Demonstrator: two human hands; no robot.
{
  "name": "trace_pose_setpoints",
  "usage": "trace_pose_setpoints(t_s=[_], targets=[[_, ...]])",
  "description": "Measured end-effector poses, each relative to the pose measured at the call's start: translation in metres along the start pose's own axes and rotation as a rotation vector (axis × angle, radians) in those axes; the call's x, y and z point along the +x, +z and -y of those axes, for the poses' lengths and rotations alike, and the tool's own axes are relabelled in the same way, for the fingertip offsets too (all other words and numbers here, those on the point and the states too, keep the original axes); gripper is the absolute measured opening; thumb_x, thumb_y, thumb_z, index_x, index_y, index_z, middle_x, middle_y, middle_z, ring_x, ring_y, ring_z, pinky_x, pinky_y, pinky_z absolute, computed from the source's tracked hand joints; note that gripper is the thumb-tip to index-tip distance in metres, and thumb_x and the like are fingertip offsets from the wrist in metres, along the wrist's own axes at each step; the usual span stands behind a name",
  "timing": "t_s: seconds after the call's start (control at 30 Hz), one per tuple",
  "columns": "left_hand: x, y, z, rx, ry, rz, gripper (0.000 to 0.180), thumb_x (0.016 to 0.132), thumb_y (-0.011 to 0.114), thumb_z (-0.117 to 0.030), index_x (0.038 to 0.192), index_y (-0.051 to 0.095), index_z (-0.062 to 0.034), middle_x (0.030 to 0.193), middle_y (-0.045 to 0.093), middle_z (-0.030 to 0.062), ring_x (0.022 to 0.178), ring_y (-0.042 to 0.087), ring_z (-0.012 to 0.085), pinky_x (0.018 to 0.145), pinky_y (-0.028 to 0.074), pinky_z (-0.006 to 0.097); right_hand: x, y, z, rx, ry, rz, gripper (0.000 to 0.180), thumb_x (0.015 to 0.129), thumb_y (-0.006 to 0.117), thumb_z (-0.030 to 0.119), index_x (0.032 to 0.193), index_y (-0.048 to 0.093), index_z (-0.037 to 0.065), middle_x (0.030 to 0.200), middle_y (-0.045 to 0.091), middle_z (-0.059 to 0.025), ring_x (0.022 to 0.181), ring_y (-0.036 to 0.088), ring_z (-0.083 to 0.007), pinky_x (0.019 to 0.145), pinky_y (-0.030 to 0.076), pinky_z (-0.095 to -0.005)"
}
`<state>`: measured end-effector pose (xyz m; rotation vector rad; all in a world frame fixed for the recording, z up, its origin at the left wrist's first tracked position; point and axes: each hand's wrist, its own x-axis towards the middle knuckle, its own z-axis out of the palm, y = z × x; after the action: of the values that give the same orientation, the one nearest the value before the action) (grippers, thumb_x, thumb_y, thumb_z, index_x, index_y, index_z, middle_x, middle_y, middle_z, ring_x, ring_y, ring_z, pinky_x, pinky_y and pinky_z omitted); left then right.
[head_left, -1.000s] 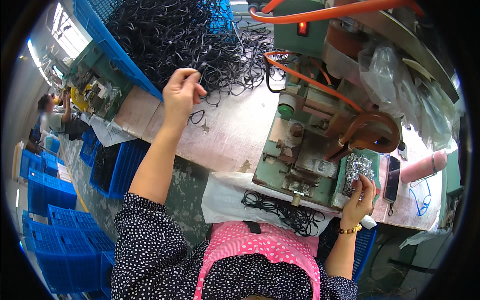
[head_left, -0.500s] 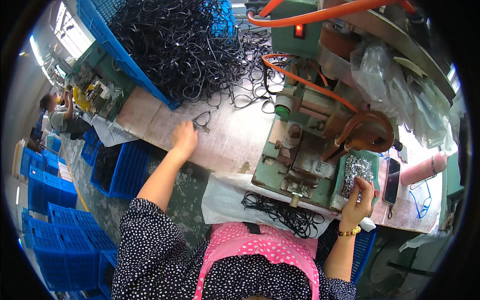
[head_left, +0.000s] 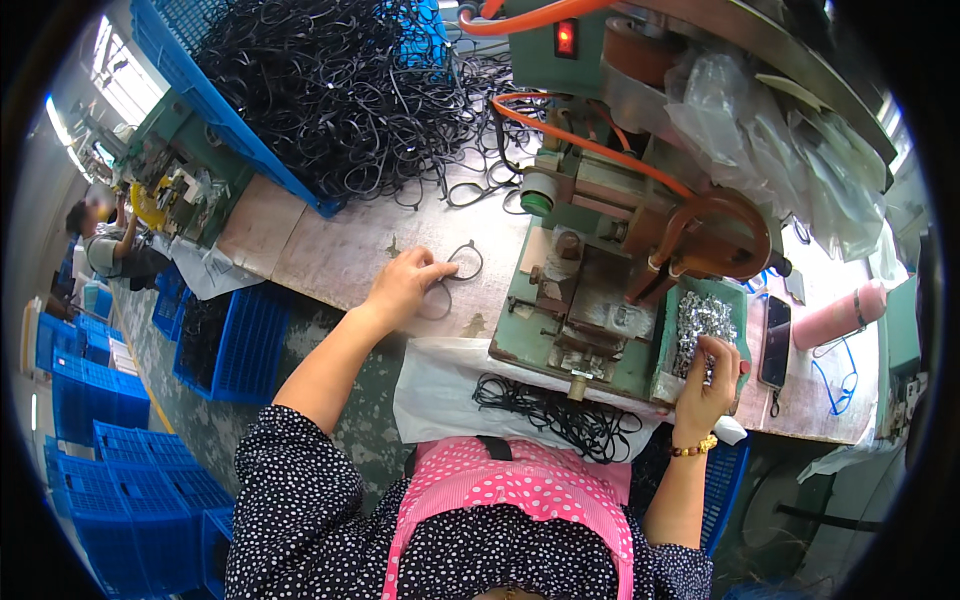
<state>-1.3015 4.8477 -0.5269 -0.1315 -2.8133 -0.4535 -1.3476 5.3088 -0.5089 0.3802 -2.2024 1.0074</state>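
My left hand is closed in a pinch on a looped black cord above the worktable, left of a green bench press. One loop stands out past the fingertips, and another hangs below them. My right hand reaches into a green tray at the press's right side. Its fingers are bent together at the heap of small silver metal pieces; whatever lies between the fingertips is too small to make out.
A large blue crate spills tangled black cords onto the table. More cords lie on white sheeting by my lap. A phone and a pink bottle are at the right. Another person works far left.
My left hand has moved right across the table toward the press, carrying the cord loop. My right hand stays at the tray of metal pieces, and the whole view has shifted slightly.
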Motion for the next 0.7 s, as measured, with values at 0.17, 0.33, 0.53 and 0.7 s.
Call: trace_pose_setpoints(t_s=[0.17,0.33,0.53,0.7], targets=[[-0.014,0.002,0.007,0.039,-0.167,0.001,0.016,0.085,0.066,-0.004,0.100,0.065,-0.0111,0.101,0.060,0.0124,0.097,0.061,0.0367,0.083,0.052,0.044,0.002,-0.005,0.003,0.040,0.006,0.012,0.012,0.087,0.065,-0.005,0.096,0.068,0.002,0.096,0.064,-0.0110,0.090,0.061,-0.0277,0.085,0.048,-0.0383],[-0.020,-0.018,-0.021,-0.505,-0.402,-0.095,0.006,0.095,0.062,-0.008,0.099,0.059,-0.0042,0.091,0.063,0.0097,0.079,0.062,0.0215,0.069,0.050,0.033,0.014,-0.016,0.015,0.290,0.157,0.037,0.014,0.087,0.064,-0.011,0.096,0.067,0.000,0.094,0.062,-0.0065,0.089,0.057,-0.0164,0.080,0.046,-0.0273],[-0.007,-0.073,-0.120,-1.148,-0.269,-0.375,0.016,0.107,0.049,-0.016,0.116,0.052,-0.0022,0.085,0.061,0.0063,0.064,0.054,0.0079,0.056,0.043,0.021,0.029,-0.010,0.060,0.628,0.294,0.074,0.016,0.087,0.062,-0.011,0.096,0.068,0.000,0.097,0.064,-0.0073,0.096,0.059,-0.0178,0.088,0.045,-0.0286],[0.016,-0.098,-0.196,-1.148,-0.054,-0.515,0.015,0.105,0.052,-0.010,0.116,0.053,0.0001,0.089,0.064,0.0088,0.071,0.059,0.0088,0.059,0.045,0.020,0.041,0.012,0.099,0.650,0.094,0.110,0.022,0.086,0.065,-0.006,0.107,0.066,0.002,0.101,0.066,-0.0094,0.101,0.063,-0.0201,0.102,0.044,-0.0418]])
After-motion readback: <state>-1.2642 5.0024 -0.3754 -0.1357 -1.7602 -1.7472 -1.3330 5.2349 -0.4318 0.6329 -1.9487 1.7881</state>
